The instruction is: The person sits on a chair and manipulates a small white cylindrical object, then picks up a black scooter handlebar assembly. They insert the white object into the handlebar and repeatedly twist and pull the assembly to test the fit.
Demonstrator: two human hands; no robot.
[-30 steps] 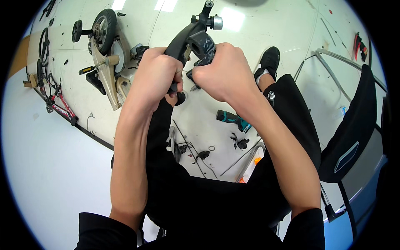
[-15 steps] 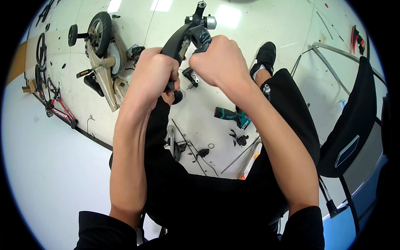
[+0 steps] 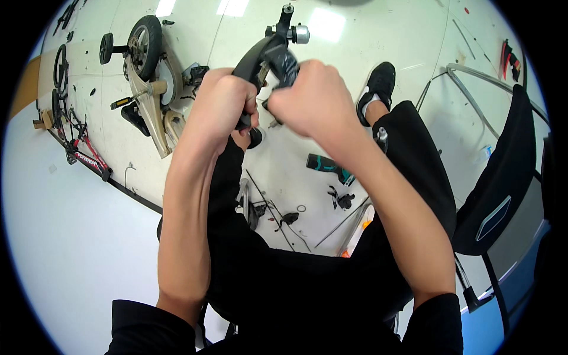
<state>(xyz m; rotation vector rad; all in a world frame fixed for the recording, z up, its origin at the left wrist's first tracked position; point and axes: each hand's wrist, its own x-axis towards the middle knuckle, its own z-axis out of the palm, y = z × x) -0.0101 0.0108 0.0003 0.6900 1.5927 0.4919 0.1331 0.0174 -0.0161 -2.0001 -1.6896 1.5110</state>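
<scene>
My left hand (image 3: 226,102) is closed round the lower end of a black curved part (image 3: 251,62) that resembles a bicycle handlebar. At its upper end sit a clamp-like fitting and a silver bell-like cap (image 3: 300,34). Beside it a glossy, crumpled black piece (image 3: 284,65) bends down into my right hand (image 3: 315,97), which is clenched in a fist and slightly blurred. Whether this piece is a wrapping or part of the bar I cannot tell. Both hands are held up over the floor between my legs.
A beige bike frame with a black wheel (image 3: 145,47) lies at left. A red and black frame (image 3: 89,155) leans along the wall. On the floor are a teal and black power drill (image 3: 328,168), small black parts (image 3: 341,198) and thin rods. A black chair (image 3: 497,171) stands at right.
My right fist has moved slightly down and to the right, now covering more of the small metal part on the floor below. My left hand keeps its hold.
</scene>
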